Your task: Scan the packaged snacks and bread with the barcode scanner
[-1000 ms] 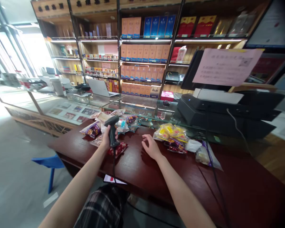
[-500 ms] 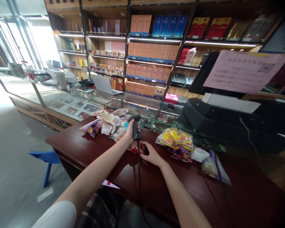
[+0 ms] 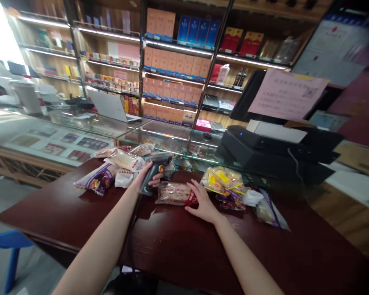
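My left hand is wrapped around a black handheld barcode scanner, its head turned to the right. A dark cable hangs from its handle toward the table's front edge. My right hand grips the red end of a clear packet of bread, thumb at the near side and fingers at the far side. The packet lies flat on the dark red table, right of the scanner. Left of the scanner is a pile of packaged snacks, with a purple snack bag in front.
Right of my right hand lie yellow-wrapped snacks, a white packet and a clear-and-purple bag. Behind the table run a glass counter, an open laptop and a black printer. A blue stool stands at the left.
The view has swung to the right. My left hand has moved the scanner left, off the bread packet, and tilted it, leaving the packet in plain sight. My right hand stays at the packet's red end.
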Demonstrator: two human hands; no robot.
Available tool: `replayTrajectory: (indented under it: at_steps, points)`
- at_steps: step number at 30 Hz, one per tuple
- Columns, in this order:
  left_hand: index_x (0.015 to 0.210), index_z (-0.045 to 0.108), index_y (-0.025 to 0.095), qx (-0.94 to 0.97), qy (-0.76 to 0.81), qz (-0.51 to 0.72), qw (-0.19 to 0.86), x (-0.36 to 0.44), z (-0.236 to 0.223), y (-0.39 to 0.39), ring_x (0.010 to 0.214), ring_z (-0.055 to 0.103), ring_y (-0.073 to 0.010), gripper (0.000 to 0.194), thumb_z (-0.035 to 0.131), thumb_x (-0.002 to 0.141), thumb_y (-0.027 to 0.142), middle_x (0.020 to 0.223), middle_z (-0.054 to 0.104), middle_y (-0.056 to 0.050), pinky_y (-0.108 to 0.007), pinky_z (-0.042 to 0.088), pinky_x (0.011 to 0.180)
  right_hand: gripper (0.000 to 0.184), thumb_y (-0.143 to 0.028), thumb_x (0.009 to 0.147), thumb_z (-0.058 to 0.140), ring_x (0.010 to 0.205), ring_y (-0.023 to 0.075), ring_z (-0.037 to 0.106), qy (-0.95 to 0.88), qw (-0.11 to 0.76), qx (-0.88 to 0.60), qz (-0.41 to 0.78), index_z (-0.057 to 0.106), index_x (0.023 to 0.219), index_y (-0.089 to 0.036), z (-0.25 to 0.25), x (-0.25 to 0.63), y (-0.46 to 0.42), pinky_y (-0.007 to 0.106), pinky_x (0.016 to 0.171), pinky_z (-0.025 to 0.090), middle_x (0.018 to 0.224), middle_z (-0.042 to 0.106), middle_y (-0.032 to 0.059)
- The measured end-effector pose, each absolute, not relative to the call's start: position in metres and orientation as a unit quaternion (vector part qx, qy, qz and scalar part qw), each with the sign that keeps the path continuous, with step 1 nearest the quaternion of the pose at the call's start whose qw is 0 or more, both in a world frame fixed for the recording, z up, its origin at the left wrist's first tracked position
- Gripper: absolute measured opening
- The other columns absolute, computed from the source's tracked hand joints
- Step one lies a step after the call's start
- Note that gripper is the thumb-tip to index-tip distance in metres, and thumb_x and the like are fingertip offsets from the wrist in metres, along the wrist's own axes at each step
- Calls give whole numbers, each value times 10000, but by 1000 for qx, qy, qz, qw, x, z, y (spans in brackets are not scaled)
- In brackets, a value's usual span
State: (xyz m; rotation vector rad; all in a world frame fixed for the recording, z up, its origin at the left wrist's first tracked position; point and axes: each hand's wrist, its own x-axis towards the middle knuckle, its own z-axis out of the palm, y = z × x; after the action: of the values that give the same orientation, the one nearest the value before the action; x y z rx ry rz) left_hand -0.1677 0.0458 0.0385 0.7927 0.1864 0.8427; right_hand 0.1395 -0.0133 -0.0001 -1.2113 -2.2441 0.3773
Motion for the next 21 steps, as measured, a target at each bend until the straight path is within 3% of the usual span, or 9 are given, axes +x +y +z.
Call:
replayTrajectory:
  at_steps: [4,9,13,16,19,21]
  points:
    - [947,577,127,353,78,402,841,-162,37,46,338,322,-54,508,302,977,553,570,431,36,-208,361,431,569,-407,773,721,1206,270,575,-781,363,-466,202,595,1305,-252,-1,129,-9,466,1097,386,1304,623,88]
    - [967,580,130,352,32,418,837,-163,42,44,342,311,-47,505,314,975,559,587,433,37,-205,356,423,470,-566,770,674,1081,291,660,-525,597,-484,365,691,1058,-195,-8,136,-3,477,1013,468,1058,736,95]
    - [993,588,119,370,30,394,841,-160,37,46,359,357,-51,485,386,959,559,600,453,36,-207,366,432,473,-539,678,771,1021,265,688,-376,650,-454,480,658,1017,-229,-2,122,9,440,904,547,1056,743,60]
    - [1004,594,121,397,45,370,838,-158,34,46,369,388,-58,498,426,938,585,612,476,29,-218,377,447,472,-505,704,755,995,239,696,-359,663,-398,523,616,1090,-272,9,95,34,433,834,572,1114,726,26]
    - [1008,600,117,422,74,364,827,-158,32,45,369,395,-63,563,435,907,646,616,495,19,-225,368,446,506,-551,745,690,1051,230,677,-373,693,-382,484,605,1151,-261,11,72,65,427,896,548,1167,710,51]
    - [1004,600,120,430,99,366,819,-159,31,44,374,401,-68,580,437,895,666,618,505,14,-228,365,447,547,-521,742,696,1160,225,628,-399,732,-388,393,602,1203,-241,4,63,80,412,1020,478,1245,677,67]
